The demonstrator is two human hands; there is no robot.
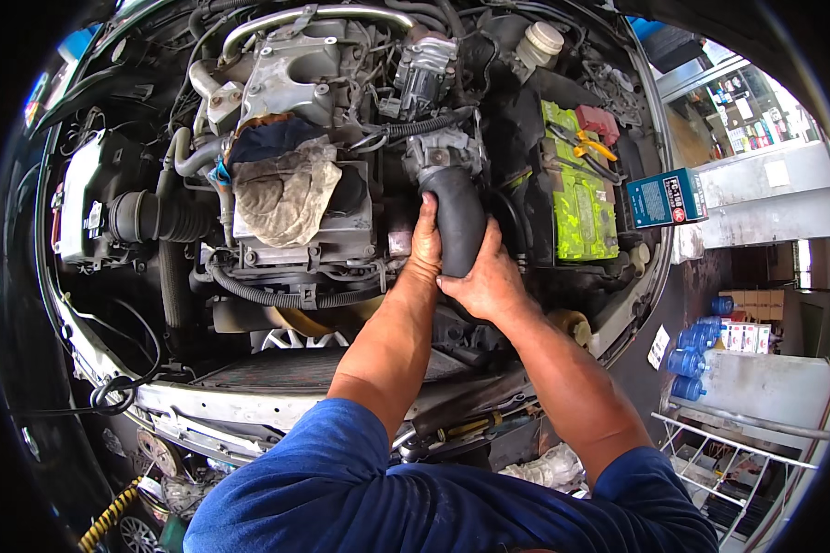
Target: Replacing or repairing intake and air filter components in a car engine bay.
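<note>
A thick black rubber hose is in both my hands, over the right-middle of an open engine bay. Its upper end meets a grey metal housing; whether it is seated there I cannot tell. My left hand grips the hose's left side, thumb pointing up along it. Around its lower right end wraps my right hand, with some fingers hidden beneath. Left of the hose, a stained beige rag and a dark blue cloth lie on the engine.
Yellow-handled pliers rest on the bright green-yellow battery to the right. A blue box stands at the right fender. Along the front runs the radiator support. Blue water jugs and a white metal rack are beyond, lower right.
</note>
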